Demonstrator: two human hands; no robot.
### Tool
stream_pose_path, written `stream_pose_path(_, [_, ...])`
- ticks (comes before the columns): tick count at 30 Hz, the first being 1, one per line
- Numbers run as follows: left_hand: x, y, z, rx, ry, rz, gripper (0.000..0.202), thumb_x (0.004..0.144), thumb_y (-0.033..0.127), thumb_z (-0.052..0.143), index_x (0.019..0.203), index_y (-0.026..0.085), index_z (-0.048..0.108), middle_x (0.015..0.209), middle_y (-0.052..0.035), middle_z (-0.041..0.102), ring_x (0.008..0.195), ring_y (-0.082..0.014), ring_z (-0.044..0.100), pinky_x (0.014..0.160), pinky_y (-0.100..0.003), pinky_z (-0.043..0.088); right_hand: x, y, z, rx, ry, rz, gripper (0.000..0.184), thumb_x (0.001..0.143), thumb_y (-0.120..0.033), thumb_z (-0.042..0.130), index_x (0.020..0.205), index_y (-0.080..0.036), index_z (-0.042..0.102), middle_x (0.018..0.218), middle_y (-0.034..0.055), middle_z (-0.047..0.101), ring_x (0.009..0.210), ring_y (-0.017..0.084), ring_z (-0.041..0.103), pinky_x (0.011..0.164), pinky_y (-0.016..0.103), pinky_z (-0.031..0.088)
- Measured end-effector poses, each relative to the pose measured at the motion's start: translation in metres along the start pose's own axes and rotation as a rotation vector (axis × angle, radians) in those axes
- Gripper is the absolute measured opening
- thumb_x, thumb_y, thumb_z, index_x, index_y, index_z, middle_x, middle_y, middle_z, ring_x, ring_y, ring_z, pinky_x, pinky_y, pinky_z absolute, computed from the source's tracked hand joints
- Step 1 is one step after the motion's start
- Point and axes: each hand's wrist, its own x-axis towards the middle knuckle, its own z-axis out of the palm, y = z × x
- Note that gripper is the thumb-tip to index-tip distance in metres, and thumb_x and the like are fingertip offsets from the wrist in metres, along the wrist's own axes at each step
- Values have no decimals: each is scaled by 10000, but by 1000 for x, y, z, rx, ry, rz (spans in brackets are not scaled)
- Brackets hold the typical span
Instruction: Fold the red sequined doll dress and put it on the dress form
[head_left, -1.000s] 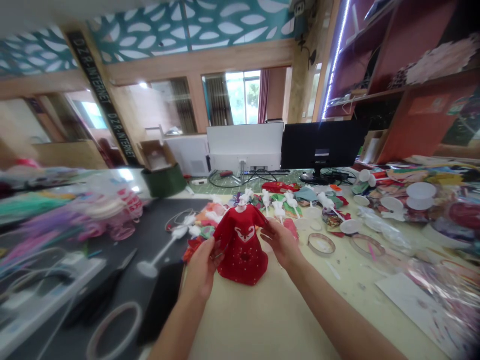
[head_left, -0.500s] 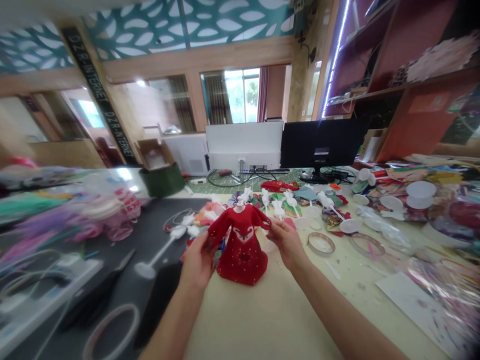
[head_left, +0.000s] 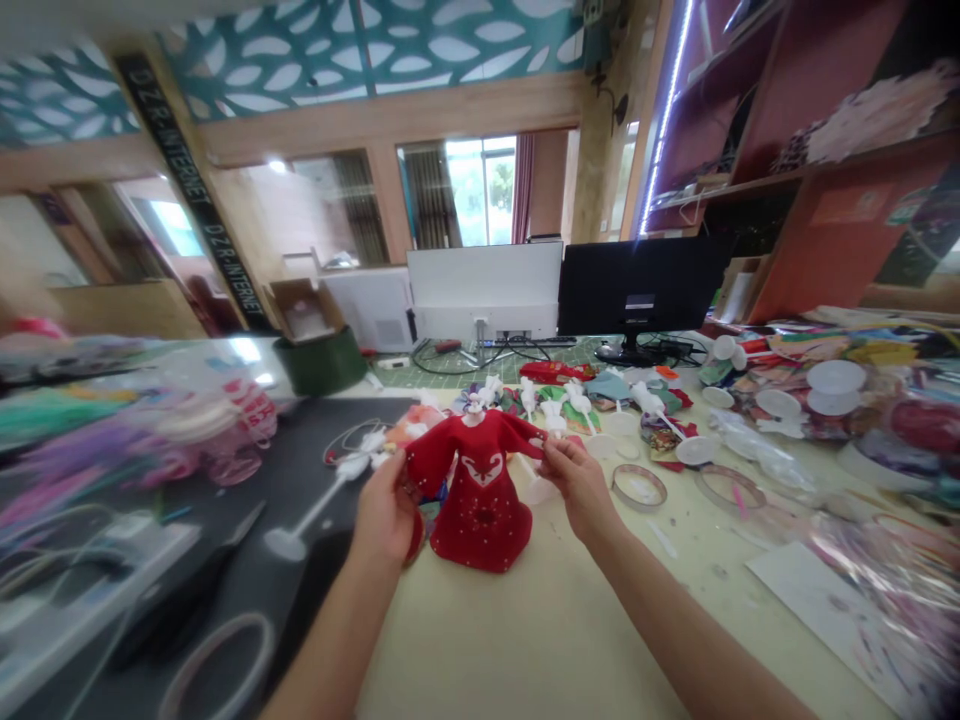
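A small red doll dress (head_left: 484, 520) with a white pattern at the chest and small pale dots stands upright in front of me. A white doll form (head_left: 474, 408) shows at its neck; the rest of the form is hidden by the cloth. My left hand (head_left: 384, 510) pinches the end of one sleeve, and my right hand (head_left: 574, 480) pinches the end of the other. Both sleeves are stretched out sideways. Behind the dress, several white doll forms (head_left: 579, 402) lie among coloured cloth pieces.
Two monitors (head_left: 486, 290) stand at the back. Tape rolls (head_left: 639, 485) lie to the right, another tape roll (head_left: 217, 660) at the lower left. A white stand (head_left: 285, 543) with a round base lies on the dark mat (head_left: 300, 450). A power strip (head_left: 112, 600) is far left.
My left hand has moved slightly outward to the left, and the sleeve in it is spread wider and raised. My right hand has hardly moved.
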Motion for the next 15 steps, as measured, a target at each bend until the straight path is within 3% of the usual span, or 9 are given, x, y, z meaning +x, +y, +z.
stream_pose_path(8, [6, -2, 6, 3, 27, 37, 71, 782, 95, 570, 815, 125, 626, 718, -8, 690, 584, -107, 647, 539, -179, 524, -2, -1, -1, 12, -91, -12, 367, 674, -529, 663, 767, -175, 685, 665, 1, 604, 615, 114, 537, 613, 247, 445])
stream_pose_path(15, [8, -3, 6, 12, 37, 58, 95, 766, 109, 588, 848, 129, 632, 702, 3, 684, 567, -102, 638, 556, -188, 531, 1, -4, 2, -37, -134, 37, 275, 652, -441, 722, 778, -199, 688, 804, 17, 655, 758, 147, 570, 686, 251, 429])
